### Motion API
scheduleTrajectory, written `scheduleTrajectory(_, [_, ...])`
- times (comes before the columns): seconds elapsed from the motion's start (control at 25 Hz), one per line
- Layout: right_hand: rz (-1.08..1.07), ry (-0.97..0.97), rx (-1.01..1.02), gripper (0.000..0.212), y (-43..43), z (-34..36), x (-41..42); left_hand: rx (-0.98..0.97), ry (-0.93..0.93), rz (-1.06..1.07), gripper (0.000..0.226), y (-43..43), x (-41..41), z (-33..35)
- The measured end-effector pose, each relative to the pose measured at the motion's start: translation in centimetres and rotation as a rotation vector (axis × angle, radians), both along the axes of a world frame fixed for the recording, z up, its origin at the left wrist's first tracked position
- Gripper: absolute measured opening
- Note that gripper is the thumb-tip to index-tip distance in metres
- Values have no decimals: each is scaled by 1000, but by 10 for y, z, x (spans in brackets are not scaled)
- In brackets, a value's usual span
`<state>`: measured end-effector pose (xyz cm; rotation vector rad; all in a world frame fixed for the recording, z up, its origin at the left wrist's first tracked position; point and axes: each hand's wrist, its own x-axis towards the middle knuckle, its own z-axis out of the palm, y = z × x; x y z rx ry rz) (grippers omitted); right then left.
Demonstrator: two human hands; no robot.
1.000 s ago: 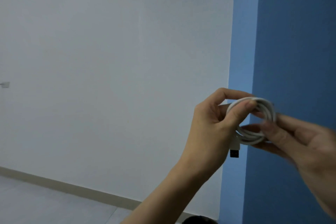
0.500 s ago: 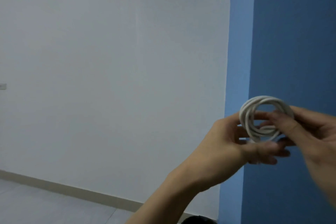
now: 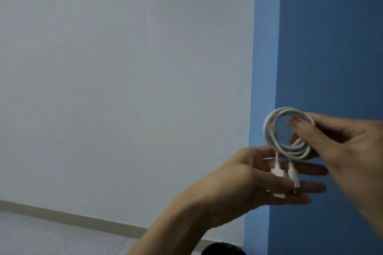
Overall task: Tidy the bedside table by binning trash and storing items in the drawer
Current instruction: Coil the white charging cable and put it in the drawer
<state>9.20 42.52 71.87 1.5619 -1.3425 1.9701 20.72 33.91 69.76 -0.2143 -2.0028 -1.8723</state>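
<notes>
Now, in the head view, your right hand (image 3: 342, 147) pinches the coiled white charging cable (image 3: 287, 133) while your left hand (image 3: 267, 180), which gripped the coil a second ago, lies open beneath its two dangling plugs (image 3: 290, 174), so it looks ready for the drawer

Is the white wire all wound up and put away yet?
Wound up, yes: the white cable sits in a neat coil. The right hand pinches the coil, and its two plugs dangle over the open left hand. Not put away: it is held up by the blue wall, and no drawer or table is in view.
</notes>
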Motion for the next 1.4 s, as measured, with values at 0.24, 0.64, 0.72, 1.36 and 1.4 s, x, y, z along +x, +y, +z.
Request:
scheduleTrajectory(0.24, [-204, 233, 62, 30, -6, 3, -10, 61, 179, 149, 31, 0, -7, 5])
scheduleTrajectory(0.64, [17, 148, 26, 22, -9, -2, -8, 107, 249, 172, 46, -5, -9, 3])
scheduleTrajectory(0.72, [-76, 198, 14, 27, -12, -4, -11, 194, 274, 141, 61, -7, -11, 5])
scheduleTrajectory(1.36, [566, -682, 446, 73, -29, -135, -80, 231, 79, 351, 30, -42, -114, -99])
scheduleTrajectory(1.4, [543, -733, 419, 68, -32, -154, -90, 217, 51, 388, 31, -46, -129, -118])
